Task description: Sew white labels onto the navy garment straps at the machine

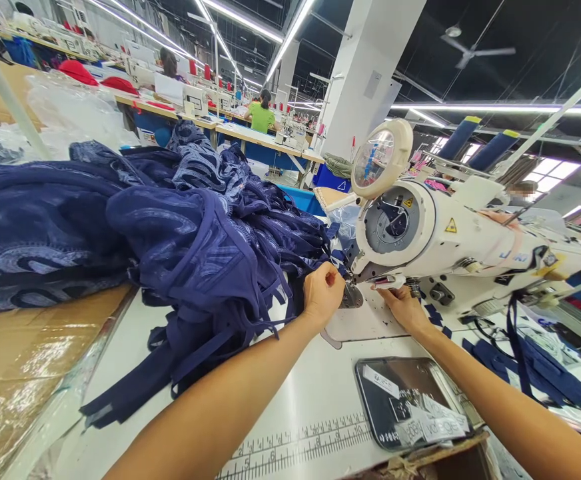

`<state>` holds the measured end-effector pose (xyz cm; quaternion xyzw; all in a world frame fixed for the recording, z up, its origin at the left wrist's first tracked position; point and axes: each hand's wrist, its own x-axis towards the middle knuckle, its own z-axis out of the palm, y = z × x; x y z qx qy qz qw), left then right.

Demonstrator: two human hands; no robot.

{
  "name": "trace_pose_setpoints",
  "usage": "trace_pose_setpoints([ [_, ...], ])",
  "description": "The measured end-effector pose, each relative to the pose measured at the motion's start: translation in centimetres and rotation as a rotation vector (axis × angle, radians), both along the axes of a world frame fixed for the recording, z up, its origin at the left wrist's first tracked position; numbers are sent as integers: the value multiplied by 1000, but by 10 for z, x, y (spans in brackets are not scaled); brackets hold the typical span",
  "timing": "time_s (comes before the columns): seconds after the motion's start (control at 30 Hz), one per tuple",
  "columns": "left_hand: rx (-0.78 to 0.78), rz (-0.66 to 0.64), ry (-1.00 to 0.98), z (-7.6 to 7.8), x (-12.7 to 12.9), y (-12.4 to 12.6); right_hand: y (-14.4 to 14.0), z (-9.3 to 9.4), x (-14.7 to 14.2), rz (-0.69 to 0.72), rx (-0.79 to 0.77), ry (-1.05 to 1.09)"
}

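My left hand (324,291) is closed, fingers curled, on the edge of a navy bra (298,283) just left of the needle area of a white sewing machine (420,217). What lies inside the curled fingers is mostly hidden. Right of the needle, my right hand (404,308) reaches in under the machine head with its fingertips pressed together. Those fingertips are beside a small pale and reddish piece (389,283); whether they hold it, I cannot tell. Between the hands lies the metal needle plate (353,297).
A large heap of navy bras (185,233) covers the left of the table, beside brown cardboard (40,373). A black tray (405,400) with printed labels sits in front, near a printed ruler (300,447). Navy fabric pieces (535,367) lie right. A person in green (262,117) sits farther back.
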<state>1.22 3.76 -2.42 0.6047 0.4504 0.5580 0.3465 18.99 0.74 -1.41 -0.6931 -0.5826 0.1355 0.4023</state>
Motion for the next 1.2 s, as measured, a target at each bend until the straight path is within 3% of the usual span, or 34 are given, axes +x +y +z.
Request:
trace_pose_setpoints([
  [0.23, 38, -65, -109, 4, 0, 0, -13, 1, 12, 75, 33, 16],
  [0.43, 48, -79, -40, 3, -1, -1, -2, -1, 12, -20, 49, -20],
  [0.83, 22, -16, 27, -1, -1, 3, 8, 4, 2, -42, -48, -105],
  [1.03, 22, -87, 129, 5, -2, -5, -5, 3, 10, 74, -56, -141],
  [1.2, 117, -124, 285, 5, -1, -12, -49, 8, 22, 309, -117, -273],
])
